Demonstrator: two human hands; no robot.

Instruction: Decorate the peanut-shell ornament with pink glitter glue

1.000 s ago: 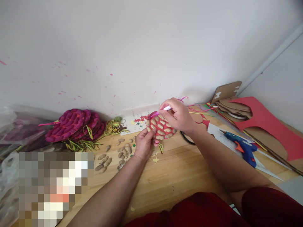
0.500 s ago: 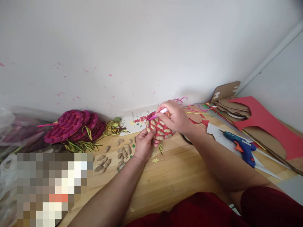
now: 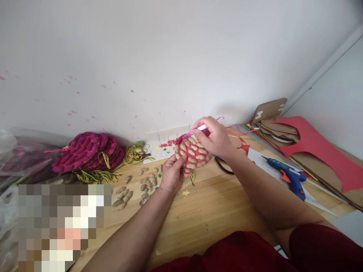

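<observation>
My left hand (image 3: 173,170) grips the lower left edge of a round red disc (image 3: 193,153) covered with rows of peanuts. Most of its peanuts are plain tan, while those along the upper left edge are magenta. Closed in a pinch, my right hand (image 3: 213,136) holds a slim white-and-pink stick (image 3: 202,127), a marker or a brush; I cannot tell which. Its pink end points down to the left, at the magenta peanuts. Green-yellow yarn (image 3: 193,178) hangs below the disc. Loose peanuts (image 3: 149,183) lie left of my left hand.
At the left is a stack of magenta peanut discs (image 3: 87,151) with yarn. Star cutouts (image 3: 169,143) lie on white paper by the wall. On the right are scissors (image 3: 224,166), a blue glue gun (image 3: 292,179), red cut sheet (image 3: 312,143) and cardboard pieces (image 3: 279,130).
My right hand has moved slightly up and right with the stick. More magenta shows along the disc's upper left edge. My left hand stays on the disc.
</observation>
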